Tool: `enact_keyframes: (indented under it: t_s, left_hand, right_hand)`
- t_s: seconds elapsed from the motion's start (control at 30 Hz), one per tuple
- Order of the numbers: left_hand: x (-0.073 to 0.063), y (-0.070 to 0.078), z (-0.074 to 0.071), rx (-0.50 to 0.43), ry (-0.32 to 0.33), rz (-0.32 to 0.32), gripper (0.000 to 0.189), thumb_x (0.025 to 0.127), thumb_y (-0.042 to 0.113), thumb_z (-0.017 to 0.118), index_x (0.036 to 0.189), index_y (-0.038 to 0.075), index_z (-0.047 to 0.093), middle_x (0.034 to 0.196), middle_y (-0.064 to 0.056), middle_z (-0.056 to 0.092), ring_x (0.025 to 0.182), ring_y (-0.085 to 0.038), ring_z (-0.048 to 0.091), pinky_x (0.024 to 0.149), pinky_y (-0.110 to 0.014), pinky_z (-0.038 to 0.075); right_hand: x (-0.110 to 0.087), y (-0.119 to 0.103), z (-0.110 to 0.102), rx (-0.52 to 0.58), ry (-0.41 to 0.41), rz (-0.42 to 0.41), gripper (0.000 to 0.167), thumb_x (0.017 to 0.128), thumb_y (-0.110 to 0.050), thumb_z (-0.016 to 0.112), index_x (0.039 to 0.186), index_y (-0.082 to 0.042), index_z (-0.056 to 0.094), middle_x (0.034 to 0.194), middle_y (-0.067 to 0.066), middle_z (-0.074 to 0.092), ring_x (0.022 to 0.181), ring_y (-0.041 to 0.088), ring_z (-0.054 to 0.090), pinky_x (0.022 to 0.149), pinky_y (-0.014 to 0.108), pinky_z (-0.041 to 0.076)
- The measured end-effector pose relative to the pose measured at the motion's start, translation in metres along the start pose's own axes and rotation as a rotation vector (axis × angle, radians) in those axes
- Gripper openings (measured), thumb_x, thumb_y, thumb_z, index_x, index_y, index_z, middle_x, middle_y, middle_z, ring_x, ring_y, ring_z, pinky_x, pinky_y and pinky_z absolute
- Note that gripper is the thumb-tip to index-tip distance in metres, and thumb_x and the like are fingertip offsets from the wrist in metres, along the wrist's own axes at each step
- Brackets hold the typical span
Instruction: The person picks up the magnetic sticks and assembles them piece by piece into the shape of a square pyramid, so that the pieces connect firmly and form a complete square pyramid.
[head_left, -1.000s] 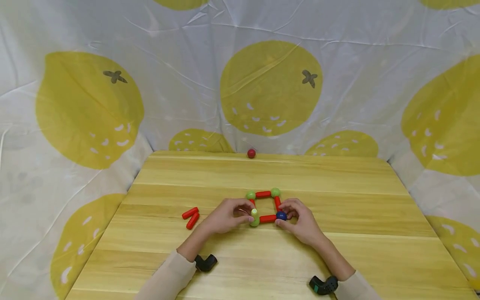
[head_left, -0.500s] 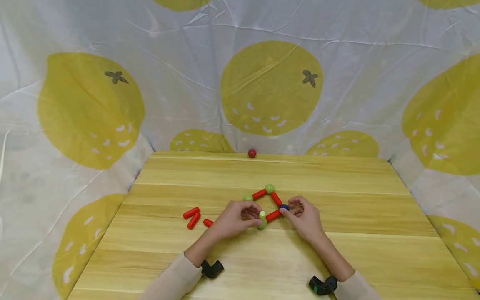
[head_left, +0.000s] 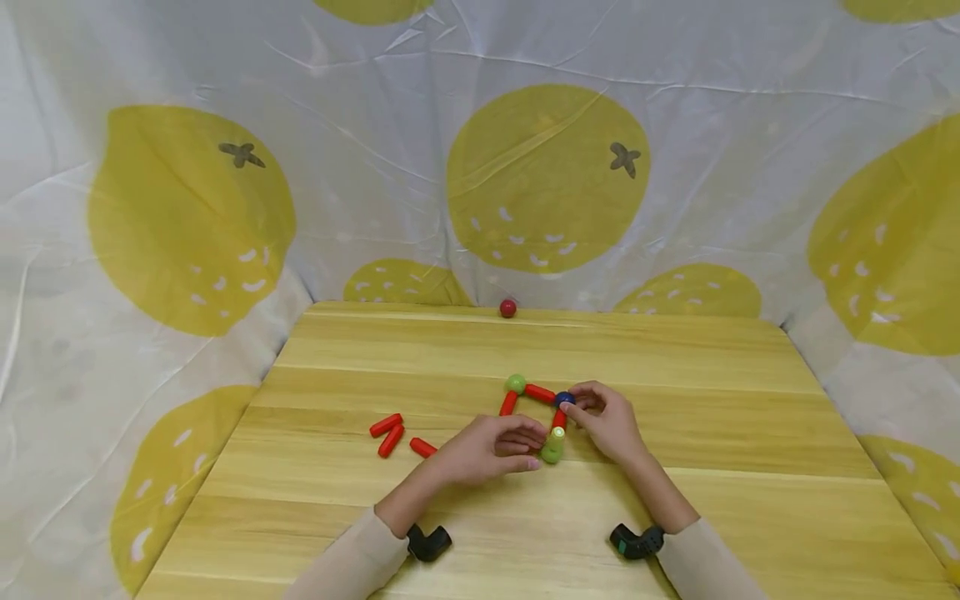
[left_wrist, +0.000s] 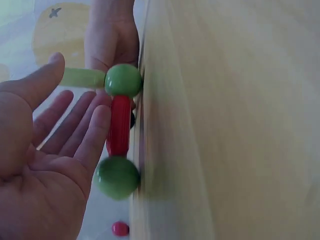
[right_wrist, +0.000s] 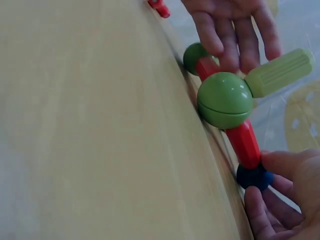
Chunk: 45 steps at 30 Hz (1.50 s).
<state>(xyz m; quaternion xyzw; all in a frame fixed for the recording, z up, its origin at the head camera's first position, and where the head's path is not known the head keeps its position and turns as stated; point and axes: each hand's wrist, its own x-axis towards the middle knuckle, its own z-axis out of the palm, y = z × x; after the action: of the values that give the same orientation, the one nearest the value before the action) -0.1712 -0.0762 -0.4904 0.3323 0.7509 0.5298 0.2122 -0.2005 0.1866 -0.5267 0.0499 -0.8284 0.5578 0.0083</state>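
Note:
A four-sided frame of red rods (head_left: 540,392), green balls (head_left: 515,384) and one blue ball (head_left: 564,400) lies on the wooden table. From its near green ball (right_wrist: 225,100) a light green rod (right_wrist: 281,73) stands up. My right hand (head_left: 609,421) pinches the blue ball between thumb and fingers. On the near left side, my left hand (head_left: 480,454) has its fingers extended and thumb apart, holding nothing. It hides the frame's left corner in the head view; another green ball (left_wrist: 117,177) shows there in the left wrist view.
Three loose red rods (head_left: 386,425) lie left of the frame, one close to the left forearm. A red ball (head_left: 507,308) rests at the table's far edge, before a lemon-print cloth (head_left: 547,175). Each wrist carries a black device (head_left: 637,542).
The frame has turned counterclockwise, the blue ball going away from me and the near green ball rightward. My left hand moved right and let go of the light green rod. A third loose rod was uncovered.

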Motion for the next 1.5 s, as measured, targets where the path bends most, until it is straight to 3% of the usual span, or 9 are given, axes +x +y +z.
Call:
enact_keyframes:
  t_s: [0.13,0.37,0.67,0.93,1.2,1.33,1.5]
  left_hand:
    - [-0.006,0.000,-0.017,0.068,-0.044,-0.004,0.038,0.098,0.030,0.072,0.128,0.008,0.067,0.125,-0.008,0.073,0.115,-0.015,0.071,0.098,-0.025,0.057]
    - [-0.032,-0.006,-0.062,0.163,-0.190,-0.053,0.040,0.092,0.030,0.080,0.124,0.008,0.069,0.123,-0.008,0.072,0.116,-0.021,0.068,0.106,-0.035,0.054]
    - [-0.063,-0.025,-0.097,0.165,-0.170,-0.154,0.045,0.084,0.018,0.087,0.124,0.012,0.068,0.126,-0.003,0.071,0.119,-0.021,0.066,0.107,-0.038,0.053]
    - [-0.071,-0.030,-0.106,0.248,-0.138,-0.192,0.043,0.079,0.022,0.091,0.117,0.017,0.072,0.116,0.003,0.072,0.107,-0.016,0.066,0.098,-0.030,0.055]
    - [-0.065,-0.028,-0.106,0.311,-0.136,-0.172,0.022,0.085,0.018,0.086,0.105,0.018,0.076,0.097,0.007,0.073,0.089,-0.011,0.065,0.085,-0.027,0.057]
    - [-0.061,-0.025,-0.104,0.262,-0.077,-0.153,0.019,0.088,0.018,0.084,0.105,0.019,0.076,0.099,0.007,0.074,0.093,-0.012,0.068,0.088,-0.029,0.058]
    - [-0.051,-0.024,-0.095,0.115,0.013,-0.072,0.019,0.089,0.012,0.081,0.107,0.017,0.074,0.107,-0.001,0.074,0.101,-0.017,0.070,0.095,-0.033,0.059]
  right_hand:
    - [0.005,0.003,-0.004,-0.008,0.003,-0.001,0.027,0.091,-0.018,0.081,0.115,-0.008,0.073,0.100,0.011,0.074,0.086,0.013,0.069,0.072,0.019,0.058]
    - [0.008,0.008,-0.005,0.022,-0.040,-0.012,0.029,0.092,-0.017,0.080,0.118,-0.005,0.073,0.103,0.015,0.074,0.089,0.013,0.069,0.074,0.019,0.059]
    - [0.008,0.008,-0.007,0.059,-0.050,-0.008,0.029,0.092,-0.017,0.080,0.118,-0.006,0.073,0.104,0.015,0.074,0.089,0.016,0.070,0.073,0.021,0.059]
    - [0.009,0.012,-0.007,0.060,-0.055,-0.017,0.029,0.093,-0.019,0.079,0.119,-0.007,0.073,0.104,0.015,0.074,0.090,0.020,0.070,0.072,0.022,0.060]
    - [0.010,0.014,-0.009,0.053,-0.051,-0.013,0.030,0.093,-0.020,0.079,0.119,-0.007,0.073,0.105,0.016,0.073,0.091,0.020,0.070,0.073,0.021,0.060]
    - [0.010,0.013,-0.008,0.042,-0.048,-0.022,0.029,0.093,-0.019,0.079,0.119,-0.008,0.073,0.106,0.014,0.074,0.093,0.018,0.070,0.075,0.020,0.060]
    - [0.010,0.011,-0.007,0.013,-0.055,-0.033,0.029,0.094,-0.019,0.078,0.120,-0.008,0.073,0.108,0.013,0.074,0.095,0.014,0.070,0.078,0.020,0.059]
